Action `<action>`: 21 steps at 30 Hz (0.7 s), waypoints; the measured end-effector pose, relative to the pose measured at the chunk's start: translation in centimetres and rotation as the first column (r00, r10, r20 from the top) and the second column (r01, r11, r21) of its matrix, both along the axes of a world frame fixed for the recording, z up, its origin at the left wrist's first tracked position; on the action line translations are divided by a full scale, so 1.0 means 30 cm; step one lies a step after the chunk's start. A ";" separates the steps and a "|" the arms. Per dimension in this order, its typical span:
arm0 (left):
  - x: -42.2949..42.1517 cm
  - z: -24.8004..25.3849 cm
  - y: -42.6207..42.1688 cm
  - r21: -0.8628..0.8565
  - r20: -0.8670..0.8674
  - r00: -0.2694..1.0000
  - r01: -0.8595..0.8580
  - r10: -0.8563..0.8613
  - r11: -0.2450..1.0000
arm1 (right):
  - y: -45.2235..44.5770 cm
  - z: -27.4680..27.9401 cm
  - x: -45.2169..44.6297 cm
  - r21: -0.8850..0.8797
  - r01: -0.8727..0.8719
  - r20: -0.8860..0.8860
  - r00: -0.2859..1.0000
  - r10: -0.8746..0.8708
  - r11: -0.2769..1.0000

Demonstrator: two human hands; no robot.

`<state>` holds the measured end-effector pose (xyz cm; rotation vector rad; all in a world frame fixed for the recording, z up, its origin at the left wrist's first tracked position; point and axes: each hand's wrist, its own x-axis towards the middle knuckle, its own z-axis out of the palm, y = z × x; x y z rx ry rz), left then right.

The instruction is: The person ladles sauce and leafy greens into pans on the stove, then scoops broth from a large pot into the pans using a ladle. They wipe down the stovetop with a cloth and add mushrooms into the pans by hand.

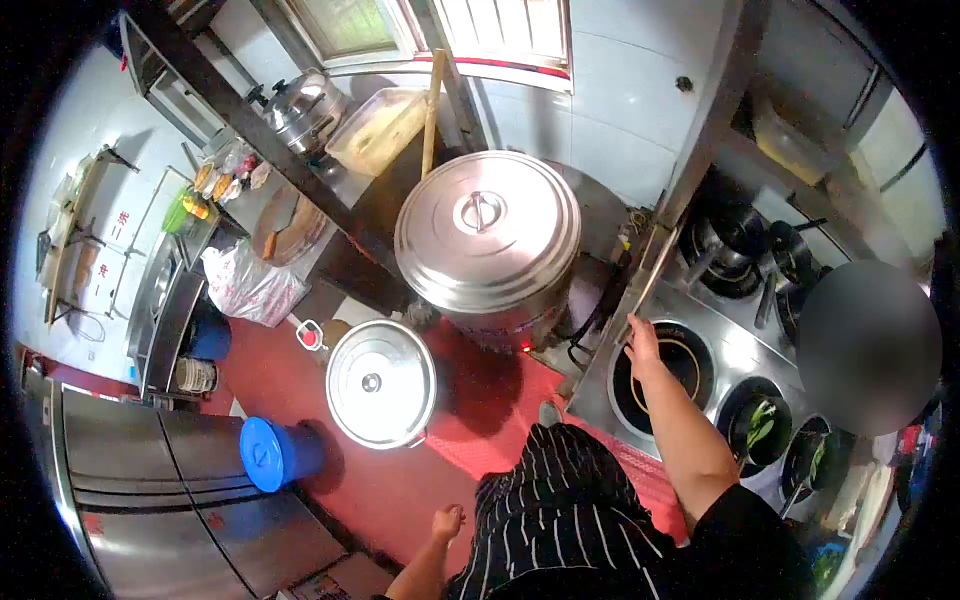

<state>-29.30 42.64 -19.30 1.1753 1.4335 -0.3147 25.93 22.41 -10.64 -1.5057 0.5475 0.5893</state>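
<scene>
My right hand [643, 345] reaches over the left rim of the round stove burner [690, 365], its fingers stretched forward by the steel stove edge. I see nothing clearly held in it. My left hand [447, 522] hangs low beside the striped apron [565, 500], fingers loosely curled, nothing visible in them. Ahead stands a big lidded steel pot [490, 235]. A smaller pot with a shiny lid [375, 385] sits on the red floor, left of centre. Two pans on the stove's right, a nearer pan [752, 425] and another pan [805, 460], hold green leaves.
A blue lidded bucket [275, 455] stands by the steel cabinets [130, 450]. Dark pots [735, 240] occupy the stove's far end. A grey blur [868, 348] hides part of the right side. A dark post [300, 140] crosses before the counter with a chopping board [290, 225].
</scene>
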 end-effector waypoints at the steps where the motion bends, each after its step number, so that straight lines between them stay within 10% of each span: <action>1: 0.026 0.012 0.060 -0.059 0.024 0.997 -0.075 0.077 0.995 | 0.035 -0.034 0.044 0.001 0.006 0.000 1.000 -0.006 1.000; 5: 0.155 0.058 0.264 -0.100 -0.010 0.995 -0.104 0.103 0.990 | 0.084 -0.024 0.106 0.406 0.243 -0.077 0.970 -0.232 0.881; 12: 0.673 0.086 0.655 0.134 0.260 0.962 0.045 -0.079 0.990 | 0.131 0.191 0.107 0.002 0.240 0.157 0.959 -0.237 0.971; 15: 1.049 0.193 0.853 0.641 0.154 0.695 0.470 -0.702 0.606 | 0.172 0.240 0.047 -0.061 0.265 0.251 0.937 -0.242 0.962; 16: 1.170 0.231 0.875 0.472 0.254 0.786 0.408 -0.563 0.782 | 0.161 0.237 0.030 -0.083 0.268 0.305 0.924 -0.232 0.960; 21: 1.715 0.238 1.088 0.712 0.331 0.498 0.425 -0.801 0.559 | 0.238 0.368 -0.121 -0.205 0.400 0.366 0.878 -0.309 0.893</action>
